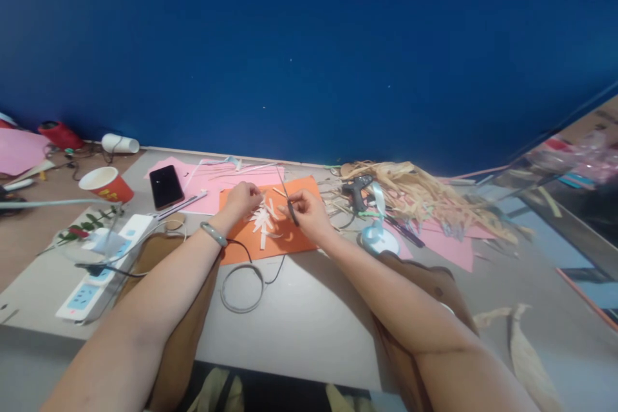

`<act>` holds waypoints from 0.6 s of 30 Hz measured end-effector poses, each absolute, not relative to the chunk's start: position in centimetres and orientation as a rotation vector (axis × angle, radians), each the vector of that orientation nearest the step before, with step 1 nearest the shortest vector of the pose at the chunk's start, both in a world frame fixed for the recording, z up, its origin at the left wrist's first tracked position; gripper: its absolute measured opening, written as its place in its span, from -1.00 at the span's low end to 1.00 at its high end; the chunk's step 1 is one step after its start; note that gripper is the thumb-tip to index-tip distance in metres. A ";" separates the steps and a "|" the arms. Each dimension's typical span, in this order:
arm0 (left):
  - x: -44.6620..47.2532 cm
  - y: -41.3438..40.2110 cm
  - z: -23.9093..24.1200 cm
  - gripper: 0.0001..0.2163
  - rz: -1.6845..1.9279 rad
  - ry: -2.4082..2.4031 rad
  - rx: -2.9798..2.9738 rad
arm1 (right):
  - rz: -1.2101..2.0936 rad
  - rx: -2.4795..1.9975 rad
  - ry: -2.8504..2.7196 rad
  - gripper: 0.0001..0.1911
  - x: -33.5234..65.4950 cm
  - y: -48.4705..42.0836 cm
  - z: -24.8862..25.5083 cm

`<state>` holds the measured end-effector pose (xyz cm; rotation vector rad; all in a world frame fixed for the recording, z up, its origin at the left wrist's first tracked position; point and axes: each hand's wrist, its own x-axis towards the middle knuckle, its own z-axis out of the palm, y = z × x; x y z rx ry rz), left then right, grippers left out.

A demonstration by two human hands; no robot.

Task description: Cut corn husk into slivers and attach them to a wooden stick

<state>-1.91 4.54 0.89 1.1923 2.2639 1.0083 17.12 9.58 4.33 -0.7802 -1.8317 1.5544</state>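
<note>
My right hand (pixel 309 214) is closed round the handles of a pair of scissors (pixel 286 199), blades pointing up and away. My left hand (pixel 242 199) is closed in a pinch over an orange paper sheet (pixel 290 241); what it pinches is too small to make out. Several white and cream paper strips (pixel 263 222) lie on the orange sheet between the two hands. A pale green bangle (pixel 213 234) sits on my left wrist.
Pink paper (pixel 212 183) and a black phone (pixel 166 186) lie to the left, with a red paper cup (pixel 106 184) and a white power strip (pixel 103 264). A wire ring (pixel 241 290) lies near me. To the right are a glue gun (pixel 356 192), dried straw (pixel 425 196) and a tape roll (pixel 379 238).
</note>
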 end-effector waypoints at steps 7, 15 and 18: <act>-1.2 2.5 4.5 -0.86 1.417 1.905 1.303 | 1.681 -0.831 -1.657 -0.58 17.0 9.7 4.5; 0.5 1.2 6.5 -0.88 1.471 1.766 1.478 | 1.785 -0.868 -1.547 -0.54 17.0 9.8 4.7; 0.9 0.9 6.8 -0.85 1.481 1.806 1.583 | 1.835 -0.837 -1.505 -0.54 17.0 9.9 4.7</act>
